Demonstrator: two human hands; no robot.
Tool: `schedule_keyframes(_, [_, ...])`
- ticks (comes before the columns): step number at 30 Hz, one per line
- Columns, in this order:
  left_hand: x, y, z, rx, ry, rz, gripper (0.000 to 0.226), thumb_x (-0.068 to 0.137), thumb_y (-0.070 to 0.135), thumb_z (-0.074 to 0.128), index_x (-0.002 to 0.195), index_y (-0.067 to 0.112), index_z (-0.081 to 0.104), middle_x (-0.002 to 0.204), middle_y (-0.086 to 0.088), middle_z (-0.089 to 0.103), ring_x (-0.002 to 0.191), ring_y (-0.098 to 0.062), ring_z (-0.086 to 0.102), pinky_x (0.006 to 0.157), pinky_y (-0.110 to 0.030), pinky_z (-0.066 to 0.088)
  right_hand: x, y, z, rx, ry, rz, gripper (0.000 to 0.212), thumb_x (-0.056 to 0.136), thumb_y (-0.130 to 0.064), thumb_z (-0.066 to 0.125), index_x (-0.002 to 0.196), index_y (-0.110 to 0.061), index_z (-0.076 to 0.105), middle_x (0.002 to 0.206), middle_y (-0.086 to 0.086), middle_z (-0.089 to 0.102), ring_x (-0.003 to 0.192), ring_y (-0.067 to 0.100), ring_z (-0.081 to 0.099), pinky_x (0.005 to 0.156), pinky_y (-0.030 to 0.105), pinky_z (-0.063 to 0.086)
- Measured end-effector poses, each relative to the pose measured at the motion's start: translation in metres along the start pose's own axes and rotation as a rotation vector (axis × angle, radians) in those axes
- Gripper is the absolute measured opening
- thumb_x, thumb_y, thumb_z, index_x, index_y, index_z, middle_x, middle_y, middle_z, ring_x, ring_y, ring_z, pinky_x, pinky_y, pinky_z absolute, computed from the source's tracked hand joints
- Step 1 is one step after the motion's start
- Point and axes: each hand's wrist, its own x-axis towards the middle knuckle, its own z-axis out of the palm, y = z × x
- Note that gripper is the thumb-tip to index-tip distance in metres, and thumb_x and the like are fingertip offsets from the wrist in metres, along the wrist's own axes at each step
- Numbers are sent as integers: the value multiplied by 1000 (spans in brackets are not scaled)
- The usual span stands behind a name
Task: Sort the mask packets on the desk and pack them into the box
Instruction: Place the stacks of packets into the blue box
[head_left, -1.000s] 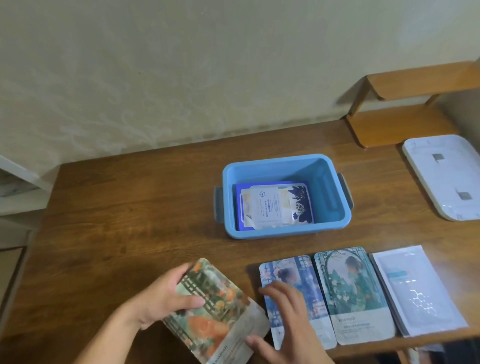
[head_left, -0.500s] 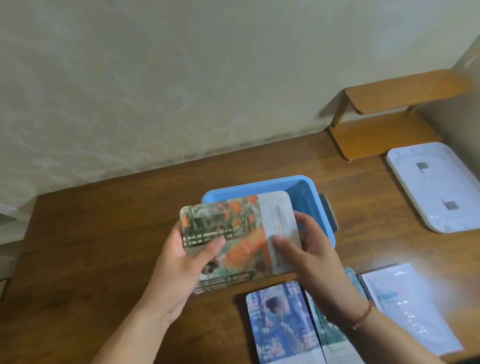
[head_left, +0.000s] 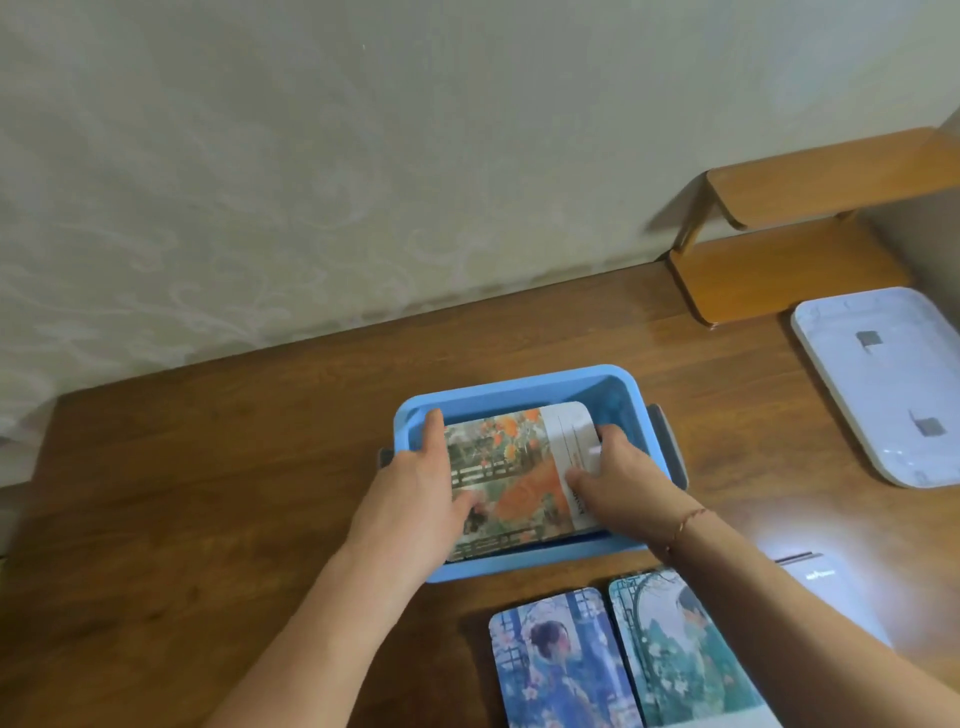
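Observation:
A blue plastic box (head_left: 498, 388) stands mid-desk. Inside it lies the orange-flower mask packet (head_left: 511, 467), flat and filling most of the box. My left hand (head_left: 421, 478) grips the packet's left edge and my right hand (head_left: 618, 478) grips its white right end, both reaching down into the box. On the desk in front lie a blue packet with a figure (head_left: 558, 662) and a green-teal packet (head_left: 685, 649) side by side. A white packet (head_left: 826, 587) shows partly behind my right forearm. Whatever lies under the orange packet is hidden.
A white box lid (head_left: 883, 379) rests upside down at the right on the brown wooden desk (head_left: 208, 467). A small wooden shelf (head_left: 789, 260) stands at the back right against the wall. The desk's left edge is near a wall corner.
Both hands carried the orange-flower packet from the desk's front edge up over the box and lowered it inside. The view shifted forward and downward.

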Motion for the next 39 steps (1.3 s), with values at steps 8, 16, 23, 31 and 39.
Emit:
schedule_keyframes(8, [33,16,14,245,79,507,77,88,50,63,148,24,22,147,-2,31,131,-25,37,104,-40,41,-1,-9,7,-346,-39,-4,71,95,-38,55,141,5,21,136,22,44,123,32,51,96,34,42])
schedule_keyframes(16, [53,-2,31,135,-159,531,112,80,60,66,154,31,-14,163,6,0,150,-19,4,121,-44,6,22,-5,9,-16,-42,102,39,99,-37,46,121,-4,45,120,17,61,104,29,61,82,35,49])
schedule_keyframes(23, [57,1,29,66,-236,551,113,79,65,65,155,30,-11,163,11,-3,149,-14,1,120,-42,9,23,1,13,-76,0,48,31,99,-30,46,116,-6,50,113,15,64,84,23,57,70,28,43])
schedule_keyframes(31, [17,-3,29,-269,569,881,35,94,21,65,120,-2,66,116,-15,66,107,-28,62,91,-40,51,-73,-8,-4,197,429,-485,38,92,-25,61,129,-16,58,119,-2,68,109,9,63,94,24,49])
schedule_keyframes(39, [-58,-13,134,-85,109,1098,30,94,35,58,116,16,65,115,-2,63,108,-22,56,87,-36,51,-146,126,95,939,-44,415,2,88,4,64,88,4,65,76,19,72,68,29,69,66,39,51])
